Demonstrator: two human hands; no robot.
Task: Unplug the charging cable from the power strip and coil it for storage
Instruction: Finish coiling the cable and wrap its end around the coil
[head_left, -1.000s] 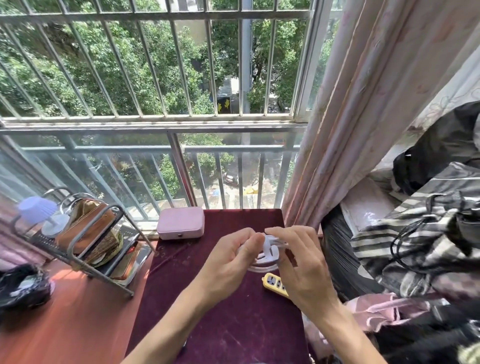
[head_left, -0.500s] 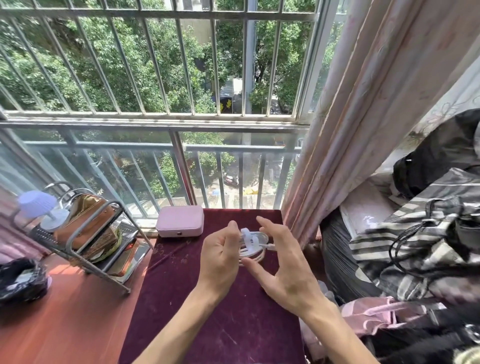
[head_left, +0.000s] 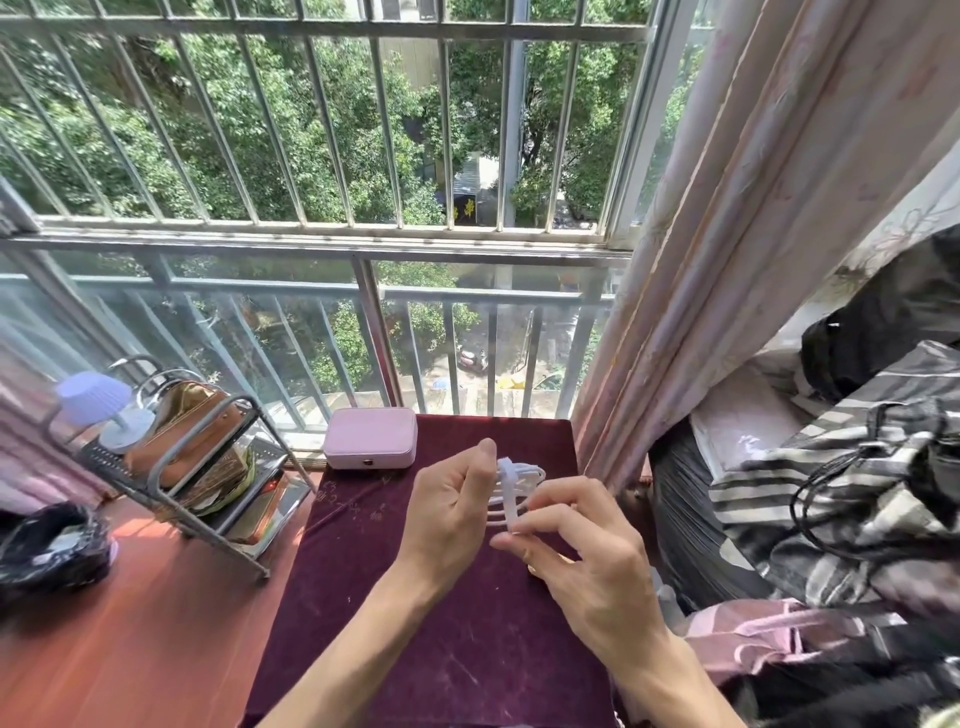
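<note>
A white charging cable (head_left: 519, 486), wound into a small coil of several loops, hangs in the air above the dark red velvet table top (head_left: 447, 649). My left hand (head_left: 449, 514) pinches the coil from the left side. My right hand (head_left: 582, 551) holds a loose white strap end of the cable between thumb and fingertips, lying across the loops. Only a sliver of the yellow power strip (head_left: 531, 569) shows beneath my right hand; the rest is hidden.
A pink case (head_left: 370, 437) lies at the table's far edge by the barred window. A metal rack (head_left: 208, 467) with bags stands left on an orange surface, a black bag (head_left: 47, 545) beside it. Curtain (head_left: 727, 260) and piled clothes (head_left: 831, 493) crowd the right.
Both hands have risen with the coil and drawn away from the table; my right hand now pulls the white strap end down across the loops. The power strip has slipped behind my right hand.
</note>
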